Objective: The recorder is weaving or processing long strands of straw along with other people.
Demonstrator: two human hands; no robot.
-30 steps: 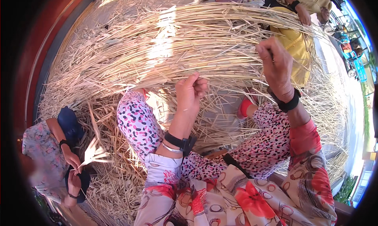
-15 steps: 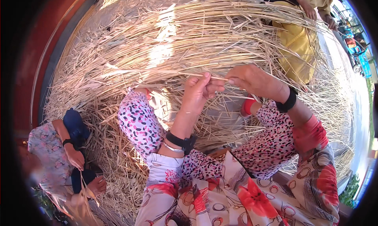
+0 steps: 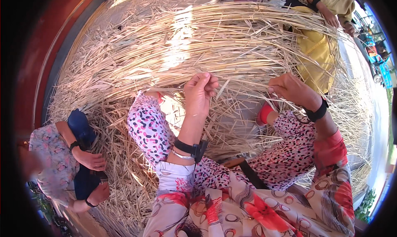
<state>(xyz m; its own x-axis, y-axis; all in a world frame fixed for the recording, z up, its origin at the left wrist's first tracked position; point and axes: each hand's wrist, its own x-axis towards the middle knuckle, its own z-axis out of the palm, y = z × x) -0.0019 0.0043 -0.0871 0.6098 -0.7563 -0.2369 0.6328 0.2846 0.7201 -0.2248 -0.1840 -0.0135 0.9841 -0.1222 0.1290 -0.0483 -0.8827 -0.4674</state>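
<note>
My left hand (image 3: 201, 91) is raised over the pile, thumb and fingers pinched on a thin dry reed stalk. The stalk is hard to separate from the straw behind it, and a pale leaf strip (image 3: 223, 87) stands out just right of my fingers. My right hand (image 3: 289, 89) is closed at the right, well apart from the left. Whatever it pinches is too thin to make out. Beneath both hands lies a long heap of dry reed stalks (image 3: 231, 42). A tool with a wooden handle (image 3: 234, 162) and a dark blade-like part (image 3: 253, 176) lies across my lap.
A co-worker in a flowered shirt (image 3: 53, 154) sits at the lower left. Another person's hand (image 3: 329, 19) is at the upper right, near a yellow cloth (image 3: 316, 61). Loose leaves and straw (image 3: 124, 187) cover the ground. A blue vehicle (image 3: 382, 71) stands far right.
My hands were close together on one stalk; the right has moved away to the right while the left stays nearly in place. The lower-left co-worker's leaf strips no longer show.
</note>
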